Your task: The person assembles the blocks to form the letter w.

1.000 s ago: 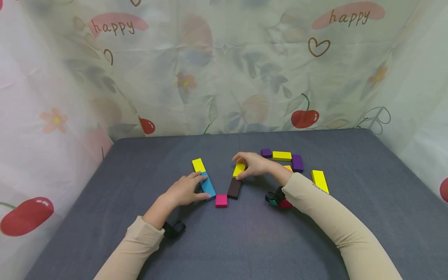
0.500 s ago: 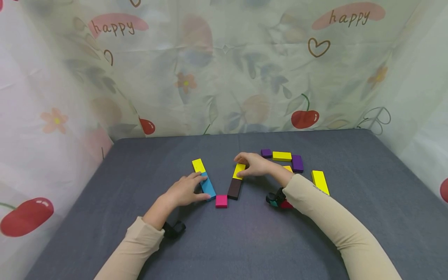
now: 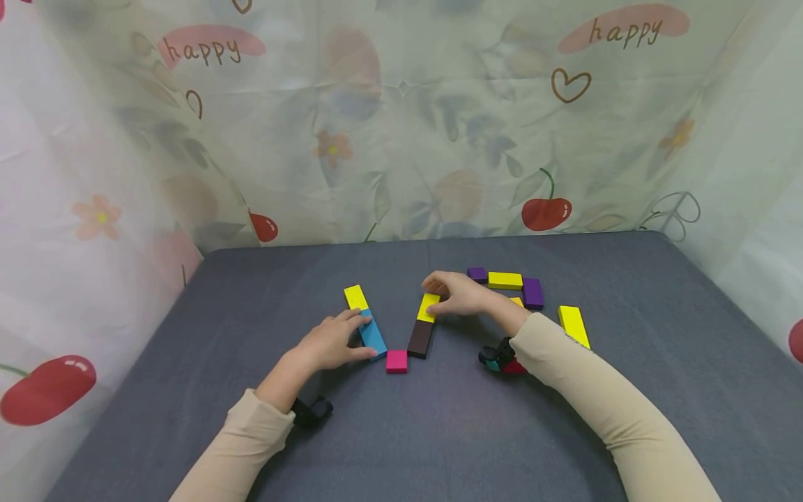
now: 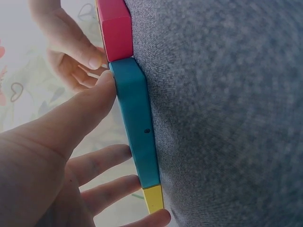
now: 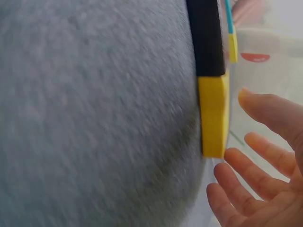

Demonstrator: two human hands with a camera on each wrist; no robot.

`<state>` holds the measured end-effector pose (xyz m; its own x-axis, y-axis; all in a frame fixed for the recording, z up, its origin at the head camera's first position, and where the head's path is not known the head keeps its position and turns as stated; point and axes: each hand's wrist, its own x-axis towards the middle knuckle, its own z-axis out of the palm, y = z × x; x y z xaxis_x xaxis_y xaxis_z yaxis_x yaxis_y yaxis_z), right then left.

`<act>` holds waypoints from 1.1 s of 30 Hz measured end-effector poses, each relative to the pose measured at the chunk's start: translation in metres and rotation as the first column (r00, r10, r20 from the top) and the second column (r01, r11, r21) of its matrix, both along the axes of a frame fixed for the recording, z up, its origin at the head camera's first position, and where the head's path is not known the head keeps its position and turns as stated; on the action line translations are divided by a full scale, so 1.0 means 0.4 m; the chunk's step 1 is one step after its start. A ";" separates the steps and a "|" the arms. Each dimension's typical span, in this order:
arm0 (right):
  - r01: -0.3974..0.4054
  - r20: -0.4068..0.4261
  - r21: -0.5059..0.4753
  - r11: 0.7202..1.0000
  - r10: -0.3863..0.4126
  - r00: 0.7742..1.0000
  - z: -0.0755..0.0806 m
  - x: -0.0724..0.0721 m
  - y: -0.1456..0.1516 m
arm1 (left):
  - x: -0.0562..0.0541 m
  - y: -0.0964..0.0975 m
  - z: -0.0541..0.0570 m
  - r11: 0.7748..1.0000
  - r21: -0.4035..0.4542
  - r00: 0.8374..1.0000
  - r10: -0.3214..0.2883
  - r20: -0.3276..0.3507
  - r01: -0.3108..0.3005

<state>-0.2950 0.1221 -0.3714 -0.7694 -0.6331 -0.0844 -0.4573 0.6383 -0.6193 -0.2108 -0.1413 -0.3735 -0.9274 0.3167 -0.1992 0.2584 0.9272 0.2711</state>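
Observation:
My left hand [image 3: 329, 341] rests at a blue block [image 3: 373, 336], its thumb and fingertips touching the block with loosely spread fingers. A yellow block [image 3: 355, 297] continues the line at the blue block's far end. A pink block [image 3: 396, 361] lies at its near end. From there a dark brown block [image 3: 420, 339] leads away to another yellow block [image 3: 429, 308], so the row makes a V. My right hand [image 3: 461, 294] hovers over that yellow block [image 5: 213, 118]; in the right wrist view its thumb stands apart and its fingertips are near the far end.
Two purple blocks [image 3: 533, 293] and a yellow block [image 3: 505, 281] lie at the back right. A yellow block [image 3: 574, 326] stands out farther right. Red [image 3: 514, 366] and green pieces are partly hidden under the right wrist. Patterned curtains [image 3: 401, 139] surround the grey table [image 3: 376, 446].
My right thumb has drawn back from the joint of the brown and yellow blocks, and that hand has shifted slightly right. My left hand has stayed put.

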 end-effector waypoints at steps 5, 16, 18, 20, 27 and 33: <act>0.058 -0.020 -0.025 0.998 -0.059 0.998 0.015 -0.009 0.025 | 0.000 0.000 0.000 1.000 0.005 1.000 -0.003 -0.005 0.003; 0.228 -0.061 -0.035 0.973 -0.230 0.971 0.032 -0.044 0.106 | 0.001 0.000 0.000 1.000 0.013 1.000 -0.001 -0.002 0.001; 0.270 -0.059 -0.032 0.962 -0.271 0.961 0.032 -0.049 0.121 | 0.001 0.000 0.001 1.000 0.014 1.000 0.000 0.000 0.000; 0.305 -0.051 -0.025 0.952 -0.306 0.951 0.030 -0.055 0.134 | 0.001 0.000 0.001 1.000 0.013 1.000 0.001 0.000 -0.001; 0.350 -0.026 0.003 0.937 -0.350 0.936 0.021 -0.066 0.166 | 0.001 -0.001 0.002 1.000 0.014 1.000 0.000 0.004 0.000; 0.369 -0.009 0.028 0.929 -0.369 0.929 0.013 -0.070 0.173 | 0.001 -0.001 0.001 1.000 0.017 1.000 0.000 0.004 0.000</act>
<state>-0.3228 0.1911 -0.3661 -0.9486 -0.3019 -0.0951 -0.1884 0.7799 -0.5969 -0.2105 -0.1419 -0.3730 -0.9264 0.3205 -0.1978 0.2576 0.9224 0.2879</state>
